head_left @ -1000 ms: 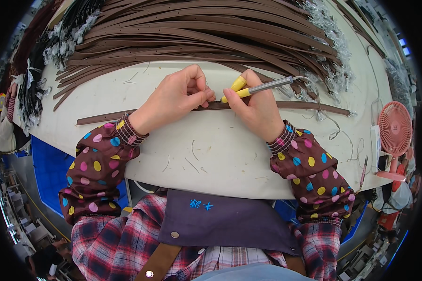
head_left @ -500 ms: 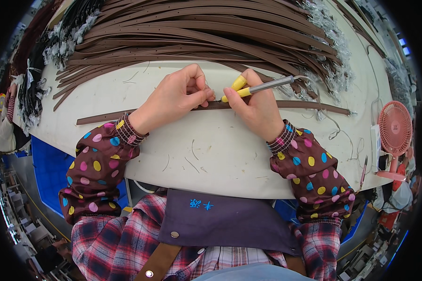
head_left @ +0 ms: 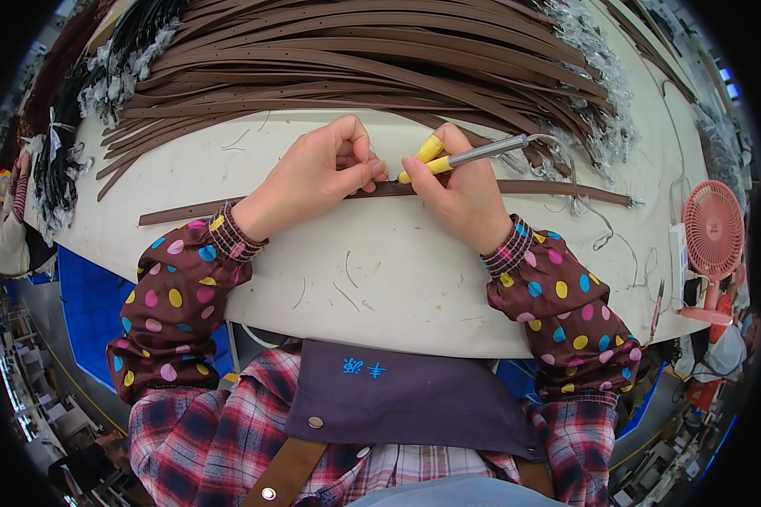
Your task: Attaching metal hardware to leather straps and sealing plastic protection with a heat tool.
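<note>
A brown belt (head_left: 533,188) lies crosswise in front of me on the white table. My left hand (head_left: 334,166) is closed over its middle. Thumb and finger pinch what looks like a fine thread, whose thin line shows just above the fingertips. From the other side my right hand (head_left: 461,190) grips a corded pen-shaped tool (head_left: 488,150), grey-barrelled with a yellow grip. The tool's dark tip points left and down at the belt, close to my left fingertips. A yellow cover (head_left: 429,149) wraps one right finger. Whether the tip touches the belt is too small to tell.
Many brown belts (head_left: 355,63) are heaped along the far side, buckle ends in clear plastic (head_left: 604,93). Black straps (head_left: 59,169) hang at the left edge. A pink fan (head_left: 713,232) stands right, near thin tweezers-like tool (head_left: 657,313). Loose threads (head_left: 347,296) dot the white table (head_left: 414,279).
Almost nothing differs. The pen-shaped tool's rear end has dipped very slightly; both hands and the belt stay in place.
</note>
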A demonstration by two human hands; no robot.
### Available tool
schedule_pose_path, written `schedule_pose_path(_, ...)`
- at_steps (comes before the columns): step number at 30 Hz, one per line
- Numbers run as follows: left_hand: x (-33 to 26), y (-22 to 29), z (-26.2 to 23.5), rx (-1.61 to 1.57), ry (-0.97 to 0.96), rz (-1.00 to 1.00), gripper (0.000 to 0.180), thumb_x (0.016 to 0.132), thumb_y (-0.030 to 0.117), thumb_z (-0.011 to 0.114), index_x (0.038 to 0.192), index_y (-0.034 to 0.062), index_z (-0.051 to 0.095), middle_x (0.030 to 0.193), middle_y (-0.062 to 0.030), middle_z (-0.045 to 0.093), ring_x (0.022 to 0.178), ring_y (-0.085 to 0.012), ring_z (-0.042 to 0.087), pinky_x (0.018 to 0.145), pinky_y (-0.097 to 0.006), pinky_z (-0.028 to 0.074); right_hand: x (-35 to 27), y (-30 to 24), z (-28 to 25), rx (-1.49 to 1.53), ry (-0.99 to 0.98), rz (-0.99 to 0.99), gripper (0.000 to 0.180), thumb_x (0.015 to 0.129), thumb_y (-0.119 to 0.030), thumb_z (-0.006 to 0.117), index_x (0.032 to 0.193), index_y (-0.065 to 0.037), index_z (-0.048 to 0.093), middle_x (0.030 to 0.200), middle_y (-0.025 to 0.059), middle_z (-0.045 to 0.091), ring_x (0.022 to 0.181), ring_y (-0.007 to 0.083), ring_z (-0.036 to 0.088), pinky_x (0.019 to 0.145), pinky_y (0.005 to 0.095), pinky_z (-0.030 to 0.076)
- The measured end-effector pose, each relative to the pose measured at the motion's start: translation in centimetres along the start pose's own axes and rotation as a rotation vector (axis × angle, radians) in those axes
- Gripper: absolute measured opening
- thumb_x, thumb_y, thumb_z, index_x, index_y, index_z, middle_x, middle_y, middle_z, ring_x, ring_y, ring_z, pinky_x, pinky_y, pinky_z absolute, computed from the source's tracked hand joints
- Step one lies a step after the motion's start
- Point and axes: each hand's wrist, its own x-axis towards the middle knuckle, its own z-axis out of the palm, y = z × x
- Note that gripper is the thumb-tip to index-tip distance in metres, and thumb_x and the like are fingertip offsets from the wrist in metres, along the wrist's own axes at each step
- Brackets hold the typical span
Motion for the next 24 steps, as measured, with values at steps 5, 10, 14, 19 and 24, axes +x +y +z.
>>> schedule_pose_path(5, -0.05, 0.23, 0.05, 0.007, -0.005, -0.005, 0.022, 0.091, 0.008, 0.059, 0.079, 0.0031, 0.041, 0.078, -0.0052, 0.062, 0.075, -0.0096, 0.062, 0.065, -0.022, 0.05, -0.06, -0.08, -0.03, -0.006, 0.0, 0.0, 0.026, 0.086, -0.014, 0.065, 0.087, -0.001, 0.042, 0.065, 0.0058, 0.056, 0.053, 0.0118, 0.054, 0.048, 0.0262, 0.042)
schedule_pose_path(10, -0.13, 0.34, 0.05, 0.001, -0.008, -0.023, 0.02, 0.091, 0.009, 0.058, 0.081, 0.0033, 0.042, 0.081, -0.0052, 0.063, 0.076, -0.0101, 0.063, 0.065, -0.023, 0.051, -0.11, 0.07, 0.12, 0.022, 0.005, -0.005, 0.025, 0.086, -0.014, 0.065, 0.086, -0.002, 0.042, 0.065, 0.0051, 0.054, 0.053, 0.0111, 0.053, 0.048, 0.026, 0.042)
schedule_pose_path(14, -0.27, 0.75, -0.08, 0.041, 0.022, -0.084, 0.017, 0.092, 0.01, 0.056, 0.083, 0.0036, 0.042, 0.084, -0.0047, 0.063, 0.077, -0.0094, 0.063, 0.065, -0.022, 0.05, -0.21, 0.17, 0.1, 0.062, 0.046, -0.012, 0.024, 0.085, -0.013, 0.064, 0.085, -0.002, 0.043, 0.064, 0.0046, 0.053, 0.053, 0.0099, 0.051, 0.047, 0.0256, 0.041)
schedule_pose_path(19, -0.33, 0.72, -0.11, 0.044, 0.031, -0.063, 0.013, 0.092, 0.01, 0.054, 0.087, 0.0039, 0.043, 0.087, -0.0043, 0.064, 0.078, -0.0083, 0.062, 0.064, -0.022, 0.05, -0.19, 0.14, -0.06, 0.036, 0.059, -0.009, 0.024, 0.084, -0.012, 0.065, 0.082, -0.002, 0.044, 0.063, 0.0041, 0.052, 0.052, 0.0095, 0.048, 0.047, 0.0258, 0.039)
schedule_pose_path(24, -0.29, 0.53, -0.2, 0.045, 0.028, -0.058, 0.013, 0.092, 0.01, 0.054, 0.088, 0.0038, 0.043, 0.087, -0.0043, 0.064, 0.078, -0.0084, 0.062, 0.064, -0.022, 0.05, -0.15, 0.13, -0.02, 0.021, 0.058, -0.004, 0.024, 0.084, -0.012, 0.065, 0.082, -0.002, 0.044, 0.062, 0.0042, 0.053, 0.052, 0.0101, 0.049, 0.047, 0.0262, 0.039)
